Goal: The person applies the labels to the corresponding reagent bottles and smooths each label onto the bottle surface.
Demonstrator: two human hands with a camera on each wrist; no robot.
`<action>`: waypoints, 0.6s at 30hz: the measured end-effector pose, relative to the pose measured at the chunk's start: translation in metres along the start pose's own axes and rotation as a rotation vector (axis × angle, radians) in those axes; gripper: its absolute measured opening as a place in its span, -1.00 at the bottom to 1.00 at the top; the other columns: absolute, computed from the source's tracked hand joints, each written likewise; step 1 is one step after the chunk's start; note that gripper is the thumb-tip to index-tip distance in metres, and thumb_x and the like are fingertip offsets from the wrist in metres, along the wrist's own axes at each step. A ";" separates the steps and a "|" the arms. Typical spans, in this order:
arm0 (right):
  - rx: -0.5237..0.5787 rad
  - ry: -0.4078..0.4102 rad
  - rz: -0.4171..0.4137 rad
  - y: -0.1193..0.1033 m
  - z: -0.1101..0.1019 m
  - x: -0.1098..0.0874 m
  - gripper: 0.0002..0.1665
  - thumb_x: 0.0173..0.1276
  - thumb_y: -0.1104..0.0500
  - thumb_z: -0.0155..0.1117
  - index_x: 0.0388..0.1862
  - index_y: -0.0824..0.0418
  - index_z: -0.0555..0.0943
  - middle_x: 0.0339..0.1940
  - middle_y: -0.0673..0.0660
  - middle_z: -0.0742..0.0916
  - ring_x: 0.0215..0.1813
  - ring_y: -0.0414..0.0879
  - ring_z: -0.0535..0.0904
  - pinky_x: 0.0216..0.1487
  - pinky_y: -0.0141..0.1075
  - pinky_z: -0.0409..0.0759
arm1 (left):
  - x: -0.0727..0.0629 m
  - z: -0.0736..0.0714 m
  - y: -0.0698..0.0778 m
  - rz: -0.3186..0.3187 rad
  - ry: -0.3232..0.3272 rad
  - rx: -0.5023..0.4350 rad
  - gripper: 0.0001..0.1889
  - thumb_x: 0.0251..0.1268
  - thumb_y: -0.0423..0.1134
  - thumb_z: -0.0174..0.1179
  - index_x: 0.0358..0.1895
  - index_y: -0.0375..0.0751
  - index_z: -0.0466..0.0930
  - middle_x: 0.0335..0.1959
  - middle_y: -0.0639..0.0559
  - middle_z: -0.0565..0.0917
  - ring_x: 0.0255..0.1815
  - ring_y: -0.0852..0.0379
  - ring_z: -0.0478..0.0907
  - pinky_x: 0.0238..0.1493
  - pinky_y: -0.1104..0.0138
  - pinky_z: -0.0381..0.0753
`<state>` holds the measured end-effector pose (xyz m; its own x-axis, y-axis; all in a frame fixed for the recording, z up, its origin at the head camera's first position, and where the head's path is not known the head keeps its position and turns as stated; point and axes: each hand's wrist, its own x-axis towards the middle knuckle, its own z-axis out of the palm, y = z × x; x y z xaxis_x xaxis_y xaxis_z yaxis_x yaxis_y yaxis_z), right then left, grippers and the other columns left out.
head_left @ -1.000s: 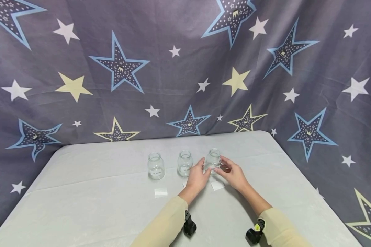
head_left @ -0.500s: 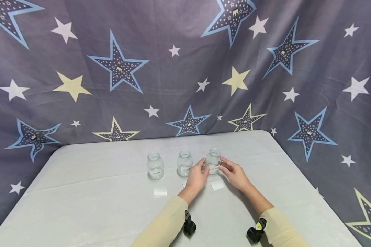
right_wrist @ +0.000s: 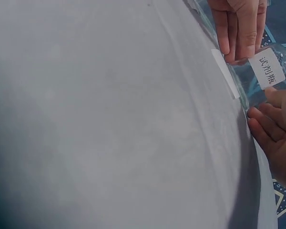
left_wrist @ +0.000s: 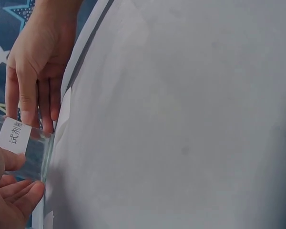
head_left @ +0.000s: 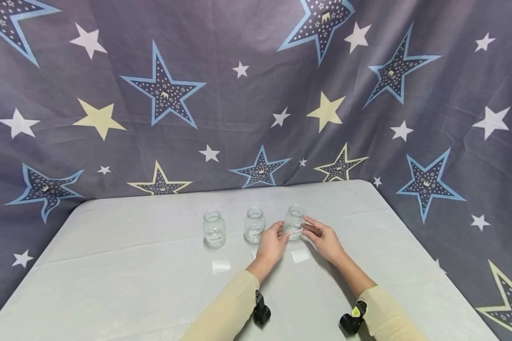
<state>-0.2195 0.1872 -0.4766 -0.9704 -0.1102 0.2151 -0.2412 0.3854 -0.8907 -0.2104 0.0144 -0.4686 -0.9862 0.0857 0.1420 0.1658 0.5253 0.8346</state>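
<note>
A clear glass jar (head_left: 295,215) stands upright at the right end of a row of three on the table. A white label (right_wrist: 267,69) with handwritten characters is on its side. My left hand (head_left: 272,245) holds the jar from the left, its thumb near the label in the left wrist view. From the right, my right hand (head_left: 326,242) holds the same jar, its thumb at the label's edge in the right wrist view. The jar's mouth is uncovered. My left hand partly hides the middle jar (head_left: 253,220), which also bears a label.
Another labelled jar (head_left: 214,227) stands at the left of the row. Before the jars lie a glossy clear-white piece (head_left: 221,266) and a white piece (head_left: 300,256); a third is mostly hidden by my left hand. The white-covered table (head_left: 123,284) meets a star-patterned curtain (head_left: 222,118).
My right thumb has drawn back rightward from the front of the right jar, baring more of its label. Both hands stay at that jar, which keeps its place.
</note>
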 end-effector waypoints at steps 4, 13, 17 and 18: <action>-0.032 0.068 -0.005 -0.002 -0.003 0.000 -0.56 0.29 0.28 0.22 0.15 0.37 0.50 -0.02 0.35 0.67 0.06 0.13 0.62 0.00 -0.41 0.57 | -0.001 -0.005 0.000 0.009 0.003 -0.011 -0.60 0.26 -0.33 0.13 0.15 -0.40 0.45 0.04 -0.24 0.62 0.00 -0.05 0.62 0.00 0.27 0.59; -0.056 0.121 0.052 -0.003 -0.017 0.000 -0.62 0.28 0.19 0.26 0.05 0.33 0.57 -0.12 0.29 0.73 -0.18 -0.38 0.62 -0.14 -0.59 0.52 | -0.015 -0.029 0.006 0.095 -0.043 -0.019 -0.73 0.27 -0.27 0.13 -0.07 -0.38 0.59 -0.18 -0.17 0.69 -0.17 -0.02 0.66 -0.11 0.28 0.62; -0.092 0.139 0.067 -0.005 -0.026 -0.001 -0.66 0.34 0.15 0.19 0.01 0.32 0.59 -0.12 0.28 0.72 -0.16 -0.21 0.65 -0.17 -0.56 0.54 | -0.024 -0.051 0.005 0.128 -0.108 0.038 -0.74 0.28 -0.20 0.13 -0.10 -0.31 0.61 -0.21 -0.09 0.70 -0.22 0.05 0.65 -0.17 0.33 0.60; -0.108 0.144 0.066 -0.006 -0.029 -0.001 -0.67 0.36 0.14 0.17 0.01 0.32 0.59 -0.12 0.28 0.72 -0.16 -0.16 0.66 -0.18 -0.56 0.54 | -0.026 -0.057 0.004 0.128 -0.118 0.059 -0.74 0.29 -0.18 0.12 -0.10 -0.28 0.62 -0.21 -0.07 0.70 -0.22 0.07 0.64 -0.17 0.34 0.60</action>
<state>-0.2177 0.2114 -0.4597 -0.9743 0.0483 0.2198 -0.1697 0.4840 -0.8585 -0.1842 -0.0338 -0.4385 -0.9512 0.2515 0.1788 0.2928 0.5522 0.7806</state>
